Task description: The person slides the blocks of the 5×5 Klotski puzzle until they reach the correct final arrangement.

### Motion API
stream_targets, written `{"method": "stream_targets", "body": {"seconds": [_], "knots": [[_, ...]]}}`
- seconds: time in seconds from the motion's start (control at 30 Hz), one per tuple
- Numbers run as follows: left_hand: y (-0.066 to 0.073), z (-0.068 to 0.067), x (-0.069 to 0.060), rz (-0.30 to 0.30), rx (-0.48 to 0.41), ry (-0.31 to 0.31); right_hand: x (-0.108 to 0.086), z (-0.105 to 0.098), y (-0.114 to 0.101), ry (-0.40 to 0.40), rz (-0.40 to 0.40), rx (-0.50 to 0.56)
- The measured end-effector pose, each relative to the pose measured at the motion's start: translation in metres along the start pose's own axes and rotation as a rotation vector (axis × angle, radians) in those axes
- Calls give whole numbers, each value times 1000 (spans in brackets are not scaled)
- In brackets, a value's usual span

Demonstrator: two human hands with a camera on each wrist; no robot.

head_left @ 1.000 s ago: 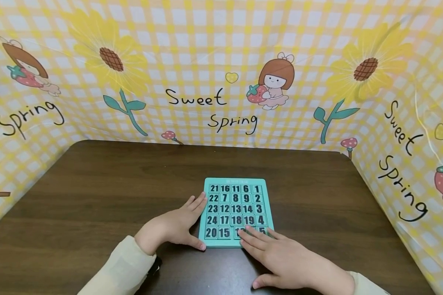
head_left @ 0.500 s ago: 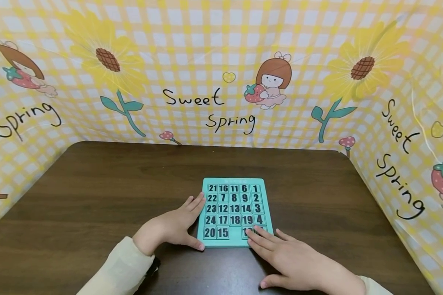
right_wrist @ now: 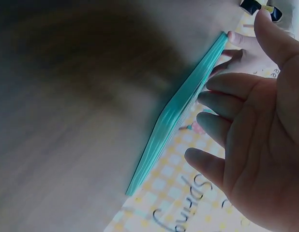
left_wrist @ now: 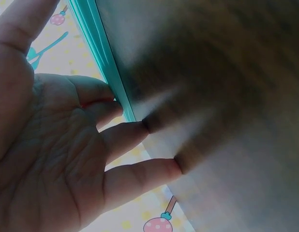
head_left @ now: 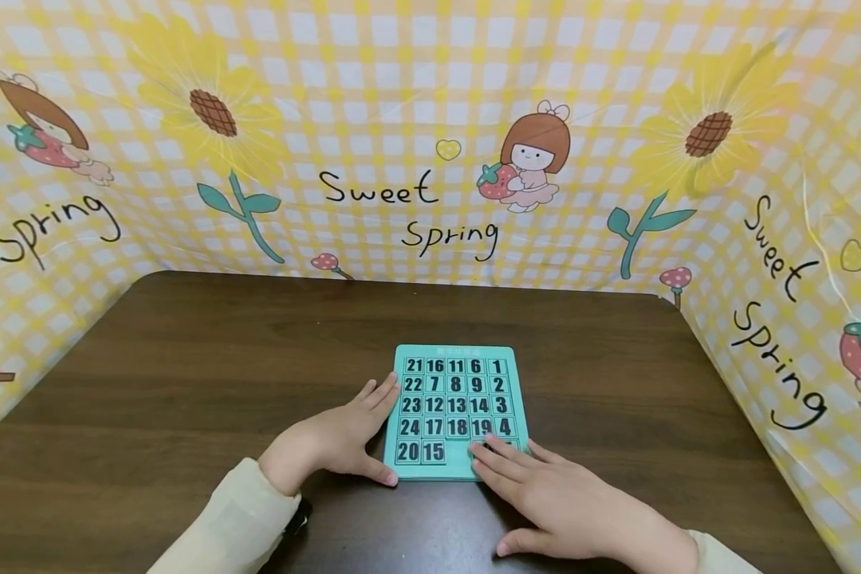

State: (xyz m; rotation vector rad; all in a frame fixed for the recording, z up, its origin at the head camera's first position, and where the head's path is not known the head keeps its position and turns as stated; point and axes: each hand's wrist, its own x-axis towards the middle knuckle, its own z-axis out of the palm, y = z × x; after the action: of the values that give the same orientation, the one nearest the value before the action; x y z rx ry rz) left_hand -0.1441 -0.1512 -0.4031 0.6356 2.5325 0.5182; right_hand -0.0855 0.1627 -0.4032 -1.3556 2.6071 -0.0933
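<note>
A turquoise number slide puzzle (head_left: pixel 457 472) lies flat on the table, its tiles printed with black numbers. The bottom row shows 20 and 15 at the left, then a gap in the middle column. Beside the puzzle's left edge is my left hand (head_left: pixel 337 438), fingers extended against the side and thumb at the near left corner. My right hand (head_left: pixel 552 498) rests its extended fingertips on the bottom-row tiles at the right, covering their numbers. Its thumb stays off the puzzle, to the near side. In the right wrist view the turquoise side edge (right_wrist: pixel 176 111) of the puzzle shows beyond the fingers.
The dark brown wooden table (head_left: pixel 258 343) extends around the puzzle. Behind and at both sides hangs a yellow-and-white checked cloth (head_left: pixel 373 96) with flowers and lettering. A dark band (head_left: pixel 300 516) sits at the left sleeve.
A partly covered tile in the bottom row has slid right under my right fingers, leaving the middle gap. My right hand went right, then slightly back left and up. My left hand stays put.
</note>
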Motion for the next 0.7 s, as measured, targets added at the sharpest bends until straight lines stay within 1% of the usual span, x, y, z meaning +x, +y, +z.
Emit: {"method": "stream_targets", "body": {"seconds": [0.2,0.37,0.5,0.57,0.7], "knots": [[0,2,0,0,0,4,20,-1,-8,-17,-57,-58],[1,1,-1,6,0,8,31,-3,-13,-20,-84,-111],[2,0,-2,23,5,9,34,-4,-14,-36,-79,-118],[2,0,-2,24,8,8,35,-4,-14,-52,-70,-105],[1,-1,-2,15,12,7,32,-4,-12,-52,-60,-85]]}}
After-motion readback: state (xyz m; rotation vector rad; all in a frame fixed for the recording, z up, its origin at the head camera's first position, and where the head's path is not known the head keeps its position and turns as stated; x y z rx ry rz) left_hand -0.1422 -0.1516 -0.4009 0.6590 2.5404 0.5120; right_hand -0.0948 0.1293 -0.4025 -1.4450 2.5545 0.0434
